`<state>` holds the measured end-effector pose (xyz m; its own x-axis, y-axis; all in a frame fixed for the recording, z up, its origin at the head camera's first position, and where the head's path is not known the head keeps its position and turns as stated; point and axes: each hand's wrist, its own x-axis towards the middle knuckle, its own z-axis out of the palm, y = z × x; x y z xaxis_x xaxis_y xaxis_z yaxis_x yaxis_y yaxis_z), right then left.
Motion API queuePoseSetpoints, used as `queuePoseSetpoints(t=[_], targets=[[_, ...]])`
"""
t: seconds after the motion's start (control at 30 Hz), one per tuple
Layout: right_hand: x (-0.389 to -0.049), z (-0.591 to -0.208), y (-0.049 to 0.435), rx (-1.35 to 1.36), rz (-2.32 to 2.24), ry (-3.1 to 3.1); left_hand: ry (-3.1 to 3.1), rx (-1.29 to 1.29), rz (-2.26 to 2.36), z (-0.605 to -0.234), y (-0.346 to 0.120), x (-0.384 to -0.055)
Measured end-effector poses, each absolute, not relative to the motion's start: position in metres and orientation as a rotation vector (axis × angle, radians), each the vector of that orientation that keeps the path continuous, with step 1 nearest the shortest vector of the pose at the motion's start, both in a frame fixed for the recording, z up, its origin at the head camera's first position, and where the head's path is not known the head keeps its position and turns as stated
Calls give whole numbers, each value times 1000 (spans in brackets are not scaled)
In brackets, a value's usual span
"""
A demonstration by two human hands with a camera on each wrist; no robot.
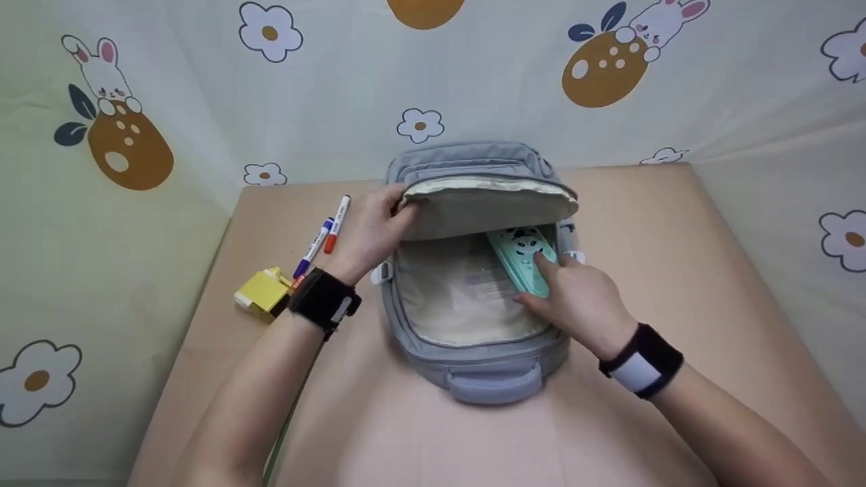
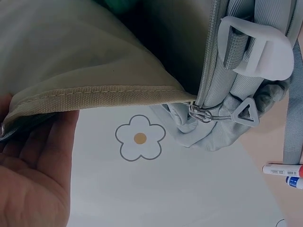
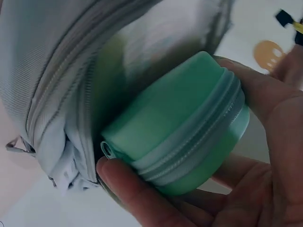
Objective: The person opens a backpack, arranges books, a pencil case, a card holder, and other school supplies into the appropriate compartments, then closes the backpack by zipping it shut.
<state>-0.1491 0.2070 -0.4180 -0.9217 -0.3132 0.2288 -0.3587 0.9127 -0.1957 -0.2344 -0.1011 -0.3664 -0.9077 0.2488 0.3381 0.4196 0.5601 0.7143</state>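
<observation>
A grey-blue backpack (image 1: 423, 358) lies on the table with its main compartment unzipped and its carry handle toward me. My left hand (image 1: 371, 233) grips the edge of the raised front flap (image 1: 487, 206); the flap's trimmed edge (image 2: 109, 97) lies across the fingers in the left wrist view. My right hand (image 1: 588, 301) holds a mint-green pencil case (image 1: 517, 267) with a panda face on it, inside the opening at the right side. In the right wrist view, fingers and thumb curl round the zipped end of the case (image 3: 170, 118). The flap hides the case's far end.
Left of the backpack lie a blue-capped marker (image 1: 312, 247), a red-capped marker (image 1: 337, 224) and a yellow box-like object (image 1: 262, 294). A patterned cloth (image 1: 338, 108) hangs behind the table (image 1: 636, 223).
</observation>
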Motion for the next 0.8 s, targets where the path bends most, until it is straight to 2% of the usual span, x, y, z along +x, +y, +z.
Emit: queuePoseSetpoints(t=[0.43,0.63,0.8], targets=[[-185,-450,187,523,241,-2808,-2590,-605,-1257,-367,-105,-233],[-175,-440,207,541,389,-2787,-2593,-594,-1255,-370,-105,-233],[-165,-418,233,605,676,-2367,-2612,-588,-1231,-369,-107,-233]])
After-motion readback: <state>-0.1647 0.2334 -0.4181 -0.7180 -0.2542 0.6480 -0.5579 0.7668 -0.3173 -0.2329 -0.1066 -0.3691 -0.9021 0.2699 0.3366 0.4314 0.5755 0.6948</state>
